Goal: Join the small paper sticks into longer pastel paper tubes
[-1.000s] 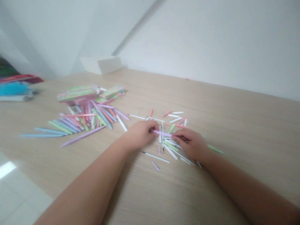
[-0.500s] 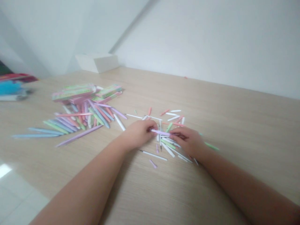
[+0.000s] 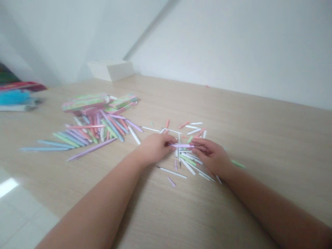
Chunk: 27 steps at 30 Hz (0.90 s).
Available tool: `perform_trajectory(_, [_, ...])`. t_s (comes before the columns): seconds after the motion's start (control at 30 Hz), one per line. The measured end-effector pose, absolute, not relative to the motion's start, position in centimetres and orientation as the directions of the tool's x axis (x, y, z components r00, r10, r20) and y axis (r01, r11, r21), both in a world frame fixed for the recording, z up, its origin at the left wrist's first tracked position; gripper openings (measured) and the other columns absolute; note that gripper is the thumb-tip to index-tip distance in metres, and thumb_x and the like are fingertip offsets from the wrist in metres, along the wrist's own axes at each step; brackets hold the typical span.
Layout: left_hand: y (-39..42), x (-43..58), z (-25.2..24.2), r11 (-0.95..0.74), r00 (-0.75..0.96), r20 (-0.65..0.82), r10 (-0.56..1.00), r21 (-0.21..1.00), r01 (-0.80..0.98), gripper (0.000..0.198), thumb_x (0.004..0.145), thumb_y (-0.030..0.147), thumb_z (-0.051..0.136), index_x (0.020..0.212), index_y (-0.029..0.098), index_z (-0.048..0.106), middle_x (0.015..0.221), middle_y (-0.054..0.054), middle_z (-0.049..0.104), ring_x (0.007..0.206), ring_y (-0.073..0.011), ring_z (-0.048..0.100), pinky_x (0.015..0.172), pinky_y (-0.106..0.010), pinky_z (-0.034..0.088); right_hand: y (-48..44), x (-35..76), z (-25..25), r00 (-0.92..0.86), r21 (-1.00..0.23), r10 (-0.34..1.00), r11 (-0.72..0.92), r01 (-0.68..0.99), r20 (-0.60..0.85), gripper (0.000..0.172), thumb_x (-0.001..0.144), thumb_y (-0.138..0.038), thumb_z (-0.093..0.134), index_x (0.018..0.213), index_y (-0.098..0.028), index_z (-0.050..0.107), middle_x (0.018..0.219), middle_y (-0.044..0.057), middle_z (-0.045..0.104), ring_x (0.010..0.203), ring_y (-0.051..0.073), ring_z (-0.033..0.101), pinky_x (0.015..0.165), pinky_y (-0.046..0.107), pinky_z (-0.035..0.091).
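Between my two hands lies a thin purple pen [image 3: 183,146], nearly level. Its left part is pinched in the fingers of my left hand [image 3: 157,147]. The thumb and fingers of my right hand [image 3: 214,157] close on its right end. Beneath and around them are loose pen parts: white pen barrels [image 3: 188,166], a green barrel [image 3: 188,159], orange pieces [image 3: 183,125] and white ink refills [image 3: 172,172]. Two small purple pieces [image 3: 171,182] lie nearer to me. Motion blur hides the fine detail of the pen's ends.
To the left is a pile of pastel pens [image 3: 90,149], with pink and green cartons [image 3: 88,103] behind it. A white box [image 3: 111,70] stands by the wall. Blue and red items [image 3: 15,97] sit at the far left. The wooden table [image 3: 160,221] ends at lower left.
The purple pen has gone from slightly slanted to nearly level, and more of its right end shows. My right fingers have shifted around that end. The whole view has moved slightly.
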<state>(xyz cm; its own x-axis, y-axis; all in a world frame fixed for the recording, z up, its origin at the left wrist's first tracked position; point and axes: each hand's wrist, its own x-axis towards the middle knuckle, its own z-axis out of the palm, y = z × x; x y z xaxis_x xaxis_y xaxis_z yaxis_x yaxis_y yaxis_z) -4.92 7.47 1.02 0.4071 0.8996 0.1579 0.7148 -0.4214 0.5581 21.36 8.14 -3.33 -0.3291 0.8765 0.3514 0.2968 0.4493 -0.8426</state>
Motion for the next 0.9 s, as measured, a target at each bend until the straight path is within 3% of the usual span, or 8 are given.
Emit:
perform_trajectory(0.17, [7.4, -4.6, 1.2, -0.43, 0.426, 0.153, 0.892, 0.582, 0.69, 0.023, 0.089, 0.032, 0.063, 0.107, 0.027, 0.076, 0.097, -0.001, 0.076, 0.086, -0.0184, 0.066, 0.077, -0.029, 0.047, 7.7, 20.8, -2.6, -0.24, -0.891, 0.908, 0.396, 0.221, 0.344, 0.023, 0.085, -0.033, 0.077, 0.105, -0.026, 0.069, 0.103, 0.006, 0.08, 0.097, 0.024, 0.078, 0.088, 0.038, 0.065])
perform_trajectory(0.33, [7.4, -4.4, 1.0, -0.449, 0.467, 0.151, 0.872, 0.629, 0.634, 0.024, 0.09, 0.028, 0.06, 0.108, 0.025, 0.075, 0.098, -0.002, 0.075, 0.09, -0.0186, 0.066, 0.079, -0.029, 0.048, 7.4, 20.7, -2.2, -0.235, -0.85, 0.9, 0.428, 0.307, 0.368, 0.016, 0.086, -0.035, 0.076, 0.098, -0.025, 0.071, 0.098, 0.005, 0.08, 0.087, 0.023, 0.079, 0.076, 0.034, 0.067])
perform_trajectory(0.57, [7.5, -4.2, 0.9, -0.433, 0.489, 0.128, 0.863, 0.685, 0.586, 0.026, 0.089, 0.024, 0.06, 0.11, 0.022, 0.075, 0.099, -0.003, 0.076, 0.089, -0.0177, 0.067, 0.08, -0.028, 0.049, 7.3, 20.6, -2.2, -0.186, -0.875, 0.913, 0.403, 0.268, 0.364, 0.023, 0.085, -0.034, 0.078, 0.106, -0.026, 0.075, 0.097, 0.006, 0.081, 0.088, 0.024, 0.079, 0.079, 0.036, 0.067])
perform_trajectory(0.9, [7.5, -3.8, 1.0, -0.465, 0.529, 0.135, 0.838, 0.685, 0.561, 0.028, 0.088, 0.022, 0.056, 0.107, 0.021, 0.076, 0.094, -0.002, 0.076, 0.085, -0.0171, 0.067, 0.078, -0.027, 0.049, 7.4, 21.4, -2.4, -0.24, -0.811, 0.874, 0.482, 0.333, 0.422, 0.039, 0.093, -0.038, 0.069, 0.13, -0.027, 0.069, 0.113, 0.009, 0.079, 0.095, 0.025, 0.078, 0.087, 0.04, 0.065])
